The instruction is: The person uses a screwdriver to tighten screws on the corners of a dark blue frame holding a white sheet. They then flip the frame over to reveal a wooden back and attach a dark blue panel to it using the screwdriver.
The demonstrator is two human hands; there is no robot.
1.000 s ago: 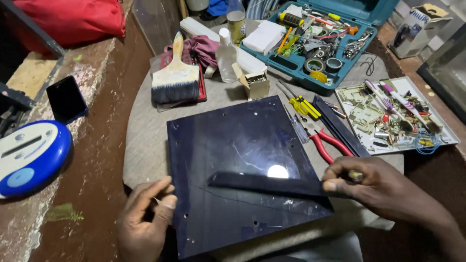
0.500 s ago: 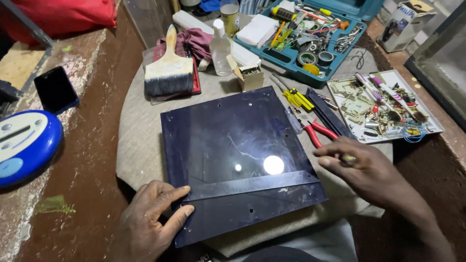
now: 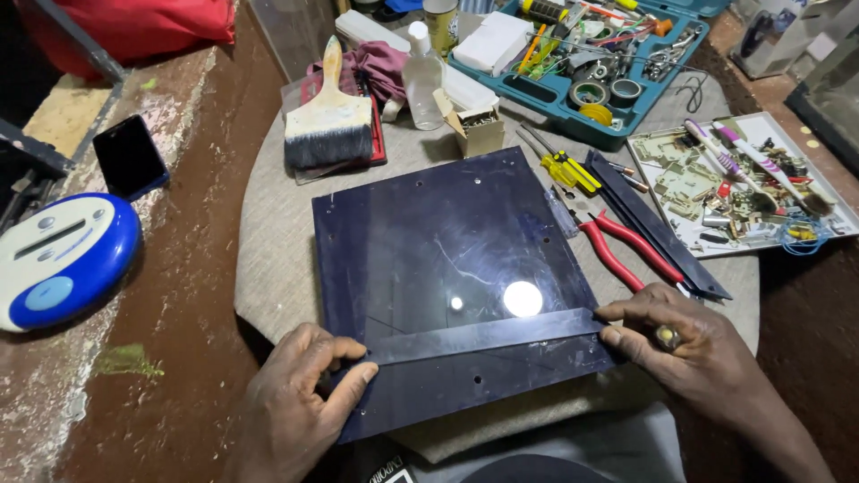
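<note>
A large dark glossy square sheet [image 3: 447,259] lies flat on a round grey cloth-covered table [image 3: 268,241]. A narrow dark strip [image 3: 488,334] lies across the sheet near its front edge. My left hand [image 3: 300,394] rests on the sheet's front left corner, its fingertips pressing the strip's left end. My right hand [image 3: 684,340] presses the strip's right end at the sheet's right edge and keeps a small brass-coloured piece tucked between its fingers.
Red-handled pliers [image 3: 622,250], a second dark strip [image 3: 658,228] and a yellow screwdriver [image 3: 564,165] lie right of the sheet. Behind it are a wide paintbrush [image 3: 329,112], a clear bottle [image 3: 422,67], a small box [image 3: 474,130] and a teal toolbox [image 3: 582,63]. A parts tray [image 3: 743,183] sits right; a blue-white device [image 3: 63,259] left.
The strip has been squared across the sheet's front part. My left hand slid onto its left end and my right hand settled at its right end. The view shifted slightly.
</note>
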